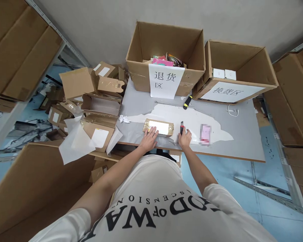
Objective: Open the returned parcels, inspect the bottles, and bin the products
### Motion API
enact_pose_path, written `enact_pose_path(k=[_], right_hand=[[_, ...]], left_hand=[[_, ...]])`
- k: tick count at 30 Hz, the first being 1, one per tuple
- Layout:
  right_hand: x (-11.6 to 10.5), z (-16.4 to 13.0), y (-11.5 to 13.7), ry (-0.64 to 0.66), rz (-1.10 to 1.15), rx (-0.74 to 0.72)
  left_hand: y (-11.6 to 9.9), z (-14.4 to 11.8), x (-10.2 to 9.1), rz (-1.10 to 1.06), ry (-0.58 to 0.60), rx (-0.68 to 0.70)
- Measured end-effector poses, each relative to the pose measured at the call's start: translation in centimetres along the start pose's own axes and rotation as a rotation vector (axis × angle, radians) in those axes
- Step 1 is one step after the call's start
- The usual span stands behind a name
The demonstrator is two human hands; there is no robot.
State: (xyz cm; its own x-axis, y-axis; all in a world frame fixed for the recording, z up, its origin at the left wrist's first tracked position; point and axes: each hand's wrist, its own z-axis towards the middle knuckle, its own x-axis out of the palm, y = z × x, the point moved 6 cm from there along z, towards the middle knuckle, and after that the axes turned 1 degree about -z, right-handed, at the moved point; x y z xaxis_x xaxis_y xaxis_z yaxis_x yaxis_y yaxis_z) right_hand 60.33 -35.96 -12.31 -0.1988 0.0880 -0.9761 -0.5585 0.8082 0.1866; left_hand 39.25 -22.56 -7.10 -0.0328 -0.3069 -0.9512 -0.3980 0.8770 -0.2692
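A small brown cardboard box (171, 129), taped at both ends and bearing a white label, lies on the table near its front edge. My left hand (148, 139) rests on the near side of this box, its fingers stretched over the label. To the right, my right hand (185, 138) is closed around a red and black utility knife (182, 129), whose tip points away from me. Knife and box are apart. A pink item (205, 134), blurred in the picture, lies right of my right hand.
A yellow and black tool (187, 102) lies below two large open cartons, one with colourful packets (163, 62), the other with small white boxes (224, 74). Opened cardboard boxes (101, 106) pile up at the left. A white cable (233, 111) lies at the right.
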Motion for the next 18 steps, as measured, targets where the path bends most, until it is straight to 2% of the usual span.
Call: enact_pose_path(k=[2, 4, 7, 9, 12, 18], right_hand=[[-2.2, 1.0, 1.8, -0.074, 0.053, -0.091], [-4.0, 1.8, 4.8, -0.077, 0.082, -0.259], [-4.9, 2.0, 9.9, 0.041, 0.053, -0.574], [-4.6, 1.9, 12.3, 0.132, 0.004, -0.703], [-3.5, 2.0, 13.6, 0.229, -0.070, -0.747], [-2.5, 2.3, 13.5, 0.291, -0.135, -0.713]], left_hand=[[-0.2, 0.2, 0.2, -0.010, 0.009, 0.022], [-0.3, 0.4, 0.4, -0.022, 0.019, 0.032], [-0.3, 0.4, 0.6, -0.038, 0.031, 0.035], [-0.3, 0.5, 0.6, -0.047, 0.042, 0.031], [-0.4, 0.6, 0.5, -0.065, 0.055, 0.016], [-0.6, 0.9, 0.3, -0.078, 0.058, -0.022]])
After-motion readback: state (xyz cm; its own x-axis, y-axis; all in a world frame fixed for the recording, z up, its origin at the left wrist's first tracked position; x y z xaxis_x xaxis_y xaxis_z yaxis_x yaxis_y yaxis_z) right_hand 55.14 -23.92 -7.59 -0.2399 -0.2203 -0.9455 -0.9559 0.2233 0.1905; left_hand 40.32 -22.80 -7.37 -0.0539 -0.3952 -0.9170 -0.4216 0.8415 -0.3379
